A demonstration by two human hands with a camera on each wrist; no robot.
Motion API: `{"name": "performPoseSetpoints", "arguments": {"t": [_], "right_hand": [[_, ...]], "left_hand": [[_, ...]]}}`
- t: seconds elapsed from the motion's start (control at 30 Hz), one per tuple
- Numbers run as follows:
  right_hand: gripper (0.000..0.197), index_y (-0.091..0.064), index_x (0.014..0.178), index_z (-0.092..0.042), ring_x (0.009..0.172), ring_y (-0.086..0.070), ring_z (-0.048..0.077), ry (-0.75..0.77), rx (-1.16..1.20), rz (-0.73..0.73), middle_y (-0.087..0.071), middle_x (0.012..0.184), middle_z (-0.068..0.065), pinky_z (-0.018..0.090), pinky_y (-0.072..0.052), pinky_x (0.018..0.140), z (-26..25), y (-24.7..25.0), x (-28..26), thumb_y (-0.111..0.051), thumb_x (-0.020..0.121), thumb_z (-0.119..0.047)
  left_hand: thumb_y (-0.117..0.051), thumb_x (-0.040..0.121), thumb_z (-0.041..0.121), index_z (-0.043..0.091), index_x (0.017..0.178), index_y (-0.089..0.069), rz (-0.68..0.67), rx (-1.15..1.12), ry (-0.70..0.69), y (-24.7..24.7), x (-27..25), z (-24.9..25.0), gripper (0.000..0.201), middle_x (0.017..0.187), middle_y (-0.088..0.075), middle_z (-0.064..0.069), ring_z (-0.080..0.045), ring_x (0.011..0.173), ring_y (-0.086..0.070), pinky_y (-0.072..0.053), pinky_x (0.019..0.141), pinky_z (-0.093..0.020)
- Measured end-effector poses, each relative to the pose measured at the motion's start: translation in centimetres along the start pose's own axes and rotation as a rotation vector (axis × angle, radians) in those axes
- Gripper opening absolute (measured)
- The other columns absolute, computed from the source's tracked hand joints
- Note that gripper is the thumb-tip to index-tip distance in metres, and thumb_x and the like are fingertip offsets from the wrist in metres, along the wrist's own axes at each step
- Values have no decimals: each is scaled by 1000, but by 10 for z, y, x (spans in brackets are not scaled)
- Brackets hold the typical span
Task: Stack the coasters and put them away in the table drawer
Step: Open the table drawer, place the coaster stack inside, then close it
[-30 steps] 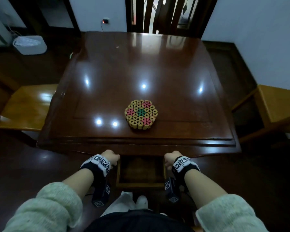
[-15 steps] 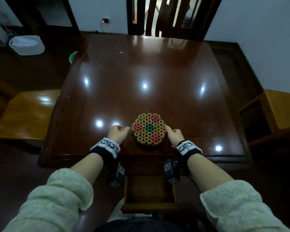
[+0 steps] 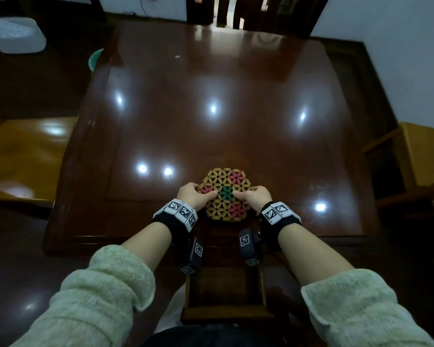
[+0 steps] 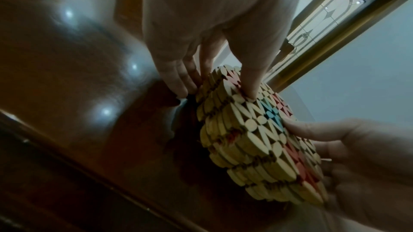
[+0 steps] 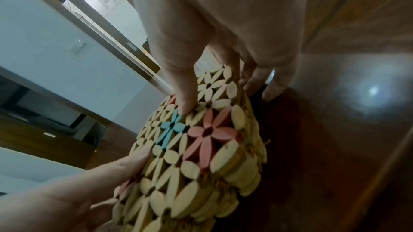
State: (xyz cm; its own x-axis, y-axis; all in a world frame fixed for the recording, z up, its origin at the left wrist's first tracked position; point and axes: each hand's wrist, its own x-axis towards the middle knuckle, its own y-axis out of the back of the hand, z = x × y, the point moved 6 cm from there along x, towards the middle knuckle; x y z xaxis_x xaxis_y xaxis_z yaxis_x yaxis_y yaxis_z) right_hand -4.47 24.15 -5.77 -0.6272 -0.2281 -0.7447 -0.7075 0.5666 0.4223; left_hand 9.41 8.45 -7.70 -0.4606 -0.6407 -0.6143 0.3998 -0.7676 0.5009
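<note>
Wooden drawer (image 3: 224, 288) open, both hands gripping the coaster stack (image 3: 226, 194).

Place: we take this for a home dining room.
Table: we see a square, dark, glossy wooden tabletop (image 3: 236, 96) with a small drawer (image 3: 224, 294) pulled open on the near side.
Seating: we see wooden chairs on three sides, one at the far edge (image 3: 248, 11), one on the left (image 3: 28, 151), one on the right (image 3: 421, 156).
Lighting: we see several ceiling lamps mirrored as bright spots in the polish.
Surroundings: we see pale painted walls, a dark floor, and a door with patterned glass (image 4: 321, 15) in a wooden frame.
Household things: we see a stack of flower-patterned coasters (image 3: 224, 194) and a white container (image 3: 15, 35) on the floor.
</note>
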Motion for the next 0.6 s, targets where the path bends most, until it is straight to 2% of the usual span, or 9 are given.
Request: {"name": "performPoseSetpoints", "arguments": {"t": [0.1,0.27,0.43,0.5,0.6], "right_hand": [[89,-40,140,-2,129,-49,32,-17,4,-5,-50,141,15,46,-43,106,5,1,-3,-82,71,-38],[89,-39,141,-4,130,-48,32,-33,15,-7,-48,143,15,47,-43,106,22,-1,-17,-81,71,-39],[101,-27,149,-22,136,-39,34,-106,30,-30,-35,152,11,53,-38,110,42,-9,-33,-76,65,-51],[98,-23,150,-24,137,-38,35,-131,40,-42,-35,152,11,54,-37,110,49,-11,-40,-74,69,-48],[87,-18,151,-19,136,-39,36,-158,63,-59,-36,151,14,52,-37,110,56,-10,-52,-69,83,-36]], "left_hand": [[-80,65,51,9,123,-60,-11,-17,24,-1,-5,-2,75,120,-67,-6,-22,108,-64,-54,94,-39],[-80,64,52,9,123,-61,-8,-1,44,-6,-23,-13,75,120,-67,-6,-22,107,-64,-53,94,-39],[-78,68,52,9,126,-58,1,-10,69,-14,-46,-20,75,122,-66,-7,-23,110,-63,-52,95,-38],[-78,65,54,11,125,-59,-12,-25,92,-17,-53,-24,76,121,-66,-6,-23,109,-64,-53,95,-40],[-80,60,55,13,122,-61,-9,-49,121,-21,-60,-31,77,120,-65,-7,-24,107,-64,-56,90,-42]]}}
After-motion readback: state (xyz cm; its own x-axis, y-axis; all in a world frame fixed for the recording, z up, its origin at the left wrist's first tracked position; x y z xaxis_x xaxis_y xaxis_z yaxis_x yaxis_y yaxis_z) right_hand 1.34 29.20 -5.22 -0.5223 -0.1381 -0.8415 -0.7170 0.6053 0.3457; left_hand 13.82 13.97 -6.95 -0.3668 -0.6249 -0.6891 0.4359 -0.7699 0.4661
